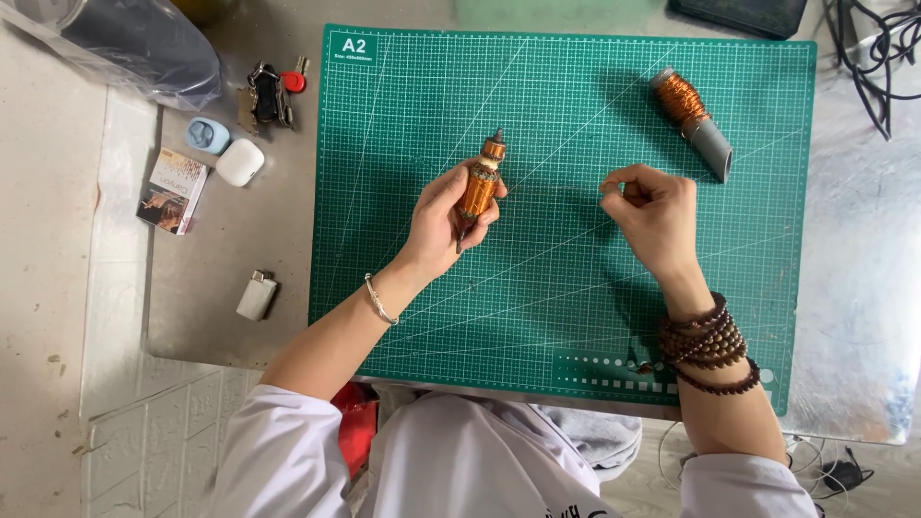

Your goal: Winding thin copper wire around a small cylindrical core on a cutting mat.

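Note:
My left hand (pixel 443 223) grips a small motor armature wound with copper wire (pixel 481 182), held upright over the green cutting mat (pixel 576 317). My right hand (pixel 655 213) hovers to the right of it, thumb and forefinger pinched together as if on a thin wire that is too fine to make out. A spool of copper wire on a grey tube (pixel 693 120) lies on the mat beyond my right hand. A thin bracelet sits on my left wrist, wooden beads on my right.
Left of the mat lie keys (pixel 269 94), a blue case (pixel 207 134), a white earbud case (pixel 239 161), a small printed box (pixel 174 190) and a lighter (pixel 257 294). A plastic-wrapped dark roll (pixel 125 43) sits far left. Black cables (pixel 878 58) hang at the right.

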